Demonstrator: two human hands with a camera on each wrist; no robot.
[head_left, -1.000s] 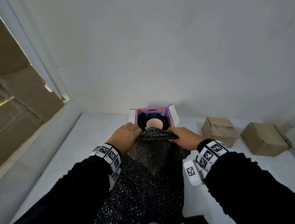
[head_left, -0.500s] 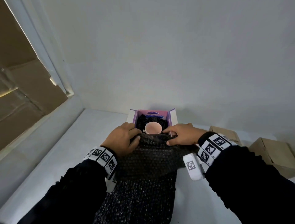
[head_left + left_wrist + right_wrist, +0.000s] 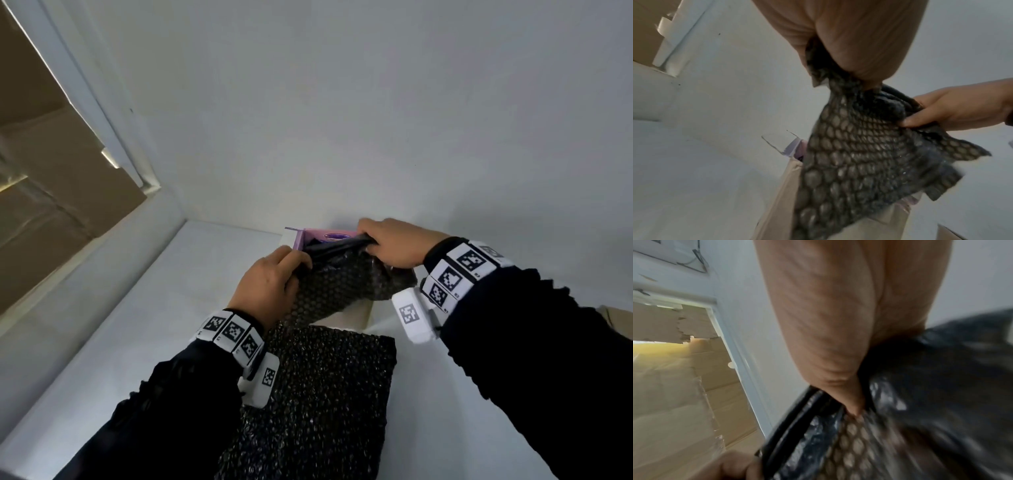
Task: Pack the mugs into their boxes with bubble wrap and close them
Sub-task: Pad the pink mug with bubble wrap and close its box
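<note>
A small open box [image 3: 297, 238] with a purple inside and white flaps stands on the white table by the wall. Black bubble wrap [image 3: 337, 281] is drawn over its opening, so the mug inside is hidden. My left hand [image 3: 274, 284] pinches the wrap's near left edge. My right hand [image 3: 394, 245] grips the far right edge over the box's back. The left wrist view shows the bubble wrap [image 3: 855, 151] stretched between my left hand [image 3: 849, 53] and my right hand [image 3: 953, 110], above the box [image 3: 781, 191]. The right wrist view is blurred, showing wrap [image 3: 910, 410] under my right hand [image 3: 838, 337].
More black bubble wrap [image 3: 318, 404] lies flat on the table in front of the box. A brown cardboard box [image 3: 616, 320] shows at the right edge behind my right sleeve. A window ledge and frame [image 3: 113, 161] run along the left, with cardboard behind.
Both hands have pulled the wrap's edge forward over the box opening, and the pink mug seen before is now covered. My right hand moved to the box's back edge.
</note>
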